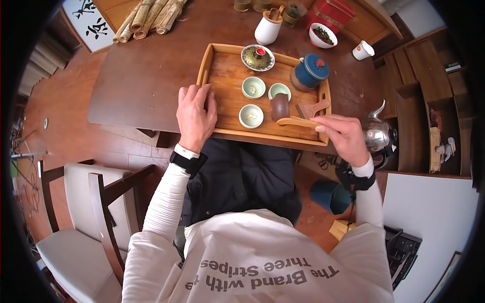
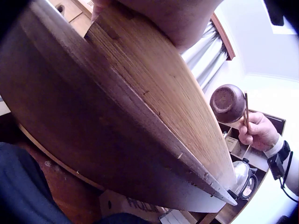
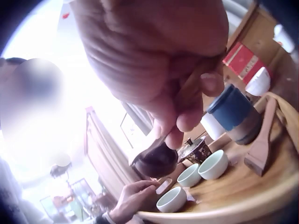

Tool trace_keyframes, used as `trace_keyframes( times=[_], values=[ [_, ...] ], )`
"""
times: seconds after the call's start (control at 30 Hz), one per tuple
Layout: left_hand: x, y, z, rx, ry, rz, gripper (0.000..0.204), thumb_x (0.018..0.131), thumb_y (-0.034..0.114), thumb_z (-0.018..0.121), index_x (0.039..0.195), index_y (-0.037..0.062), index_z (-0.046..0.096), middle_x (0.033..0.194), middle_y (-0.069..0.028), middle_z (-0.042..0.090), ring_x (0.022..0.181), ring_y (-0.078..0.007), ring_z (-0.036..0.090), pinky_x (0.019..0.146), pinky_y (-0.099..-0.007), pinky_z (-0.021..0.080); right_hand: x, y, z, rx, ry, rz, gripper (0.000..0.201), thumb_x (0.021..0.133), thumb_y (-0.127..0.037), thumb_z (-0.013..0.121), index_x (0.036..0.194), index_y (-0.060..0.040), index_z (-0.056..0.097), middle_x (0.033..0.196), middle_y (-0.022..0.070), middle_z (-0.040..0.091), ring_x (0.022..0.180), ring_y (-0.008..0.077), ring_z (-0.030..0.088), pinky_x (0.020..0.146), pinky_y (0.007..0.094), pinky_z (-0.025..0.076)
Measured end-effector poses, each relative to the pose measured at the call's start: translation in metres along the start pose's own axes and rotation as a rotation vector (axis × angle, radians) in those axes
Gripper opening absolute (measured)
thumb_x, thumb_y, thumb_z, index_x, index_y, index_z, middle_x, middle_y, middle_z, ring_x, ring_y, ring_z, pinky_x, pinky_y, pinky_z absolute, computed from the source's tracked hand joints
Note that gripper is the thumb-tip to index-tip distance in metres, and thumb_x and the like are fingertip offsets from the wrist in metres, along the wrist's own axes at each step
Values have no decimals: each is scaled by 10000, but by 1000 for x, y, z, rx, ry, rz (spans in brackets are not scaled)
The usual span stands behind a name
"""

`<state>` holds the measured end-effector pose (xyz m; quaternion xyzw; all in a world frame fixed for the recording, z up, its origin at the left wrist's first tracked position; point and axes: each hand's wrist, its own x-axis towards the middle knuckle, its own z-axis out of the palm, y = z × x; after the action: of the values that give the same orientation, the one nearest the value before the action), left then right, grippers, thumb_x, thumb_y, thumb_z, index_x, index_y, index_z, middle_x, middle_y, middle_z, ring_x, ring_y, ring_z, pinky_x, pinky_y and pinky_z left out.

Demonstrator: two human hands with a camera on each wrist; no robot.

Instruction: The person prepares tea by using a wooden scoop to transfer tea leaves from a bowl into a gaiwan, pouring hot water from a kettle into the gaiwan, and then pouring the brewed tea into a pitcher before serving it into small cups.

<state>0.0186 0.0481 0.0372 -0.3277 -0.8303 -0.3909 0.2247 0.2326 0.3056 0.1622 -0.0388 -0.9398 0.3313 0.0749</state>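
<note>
My right hand (image 1: 342,134) holds a dark brown round bowl (image 1: 279,106) by its flat wooden handle (image 1: 298,122). The bowl hangs over the tray's right half, its footed underside (image 2: 226,100) facing the left wrist camera. My left hand (image 1: 196,113) rests on the near left corner of the wooden tray (image 1: 227,133). Several pale green cups (image 1: 251,116) stand in the tray, small pale bits in some of them. Behind them are a patterned lidded bowl (image 1: 256,58) and a blue canister (image 1: 310,71). A flat-headed wooden tool (image 3: 261,149) lies near the right rim.
Past the tray stand a white tool holder (image 1: 268,31), a bowl of dark leaves (image 1: 323,36), a red box (image 1: 331,16) and a white cup (image 1: 363,50). A metal kettle (image 1: 376,132) sits to the right. Rolled bamboo mats (image 1: 149,17) lie at the far left.
</note>
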Motion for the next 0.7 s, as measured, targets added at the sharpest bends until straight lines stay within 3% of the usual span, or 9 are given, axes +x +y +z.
trace_keyframes(
  times=[0.07,0.2,0.27,0.33,0.4,0.47,0.53,0.6,0.7],
  values=[
    [-1,-1,-1,2,-4,0,173,879,56,686,1049,38,715,875,-107,606,845,-313,552,744,-419,508,-19,8,14,141,75,181,233,941,-66,685,1151,22,734,969,156,776,812,196,720,763,300,548],
    [0,1,-1,5,-3,6,171,877,54,687,1045,38,715,875,-102,609,839,-311,553,744,-412,510,-55,21,45,400,264,324,251,974,-77,666,1174,64,722,979,107,777,766,117,656,704,259,518],
    [0,1,-1,-1,1,0,170,876,54,688,1042,38,715,876,-99,612,838,-311,555,744,-409,511,-68,31,59,816,405,378,247,994,-94,658,1161,76,723,928,70,749,735,88,595,646,220,458],
    [-1,0,0,2,6,14,165,874,54,691,1036,40,715,879,-94,616,841,-308,559,743,-405,512,-76,32,69,923,393,347,275,1008,-112,649,1218,59,689,936,71,707,741,108,577,618,235,420],
    [-1,0,1,5,8,11,162,874,55,692,1034,41,715,880,-93,617,843,-307,560,745,-404,512,-82,30,76,1300,455,289,305,1027,-130,622,1276,46,633,992,64,670,754,134,565,632,265,434],
    [-1,0,1,11,7,10,160,875,57,693,1033,42,714,881,-93,618,845,-306,561,746,-404,513,-86,32,76,1392,447,262,313,1039,-128,595,1315,19,593,1066,68,640,767,154,558,635,288,440],
    [-1,1,0,12,0,3,159,877,60,691,1034,44,715,881,-92,617,846,-306,560,746,-407,514,-81,24,69,1589,488,111,277,1042,-116,584,1290,6,608,1062,65,632,768,151,560,635,286,436],
    [-1,1,1,16,-2,0,160,877,61,692,1034,44,716,880,-91,617,845,-306,560,744,-409,514,-78,20,59,1609,492,88,301,1036,-98,585,1323,-8,609,1065,70,644,768,152,555,639,282,437],
    [-1,2,0,17,-3,-10,164,875,60,693,1036,41,716,881,-91,619,844,-308,561,740,-412,516,-73,16,44,980,534,237,304,1005,-22,597,1298,3,676,1031,91,724,755,123,580,652,256,460]
  ],
)
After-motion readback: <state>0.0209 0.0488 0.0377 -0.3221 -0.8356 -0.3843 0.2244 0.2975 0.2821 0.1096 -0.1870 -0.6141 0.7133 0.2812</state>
